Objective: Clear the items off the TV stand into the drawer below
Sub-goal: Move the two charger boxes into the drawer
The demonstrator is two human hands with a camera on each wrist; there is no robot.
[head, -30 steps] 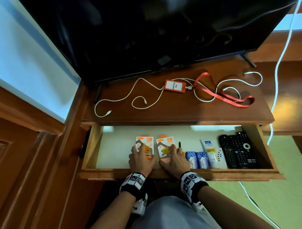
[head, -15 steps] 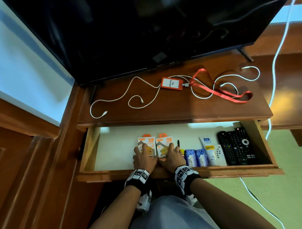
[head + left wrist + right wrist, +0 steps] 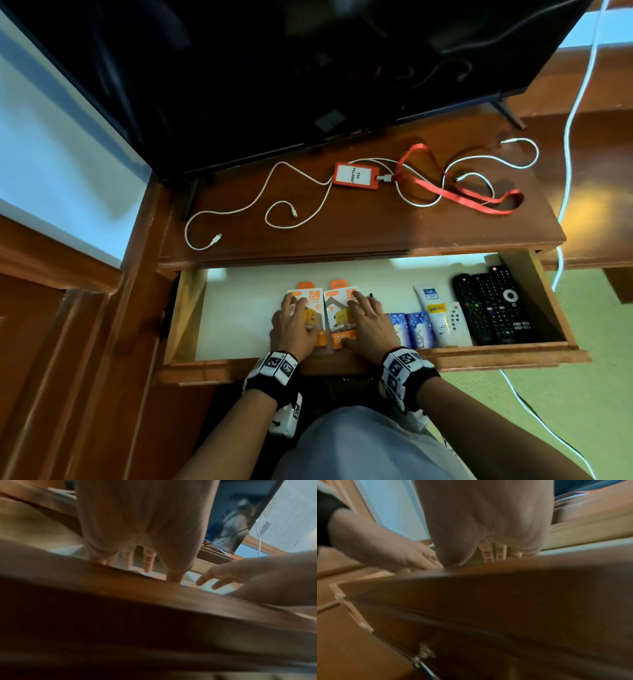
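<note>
Two orange charger packs lie side by side in the open drawer [image 3: 479,356]. My left hand [image 3: 291,320] rests flat on the left pack [image 3: 314,298], and my right hand [image 3: 369,318] rests flat on the right pack [image 3: 337,308], fingers spread. In the left wrist view my fingertips [image 3: 147,568] touch the pack. Up on the TV stand top [image 3: 376,236] lie a white cable [image 3: 260,202], an orange badge holder [image 3: 356,175] with a red lanyard [image 3: 476,200], and a second white cable [image 3: 479,160].
To the right in the drawer lie a black pen [image 3: 371,294], blue packets [image 3: 414,329], two tubes [image 3: 442,317] and two black remotes [image 3: 493,305]. The TV [image 3: 308,68] overhangs the stand. A white cord [image 3: 575,120] hangs at the right. The drawer's left part [image 3: 233,315] is bare.
Both hands stay on the two packs, which now sit slightly closer together. My fingers reach a little farther up the packs. Nothing on the stand top has moved.
</note>
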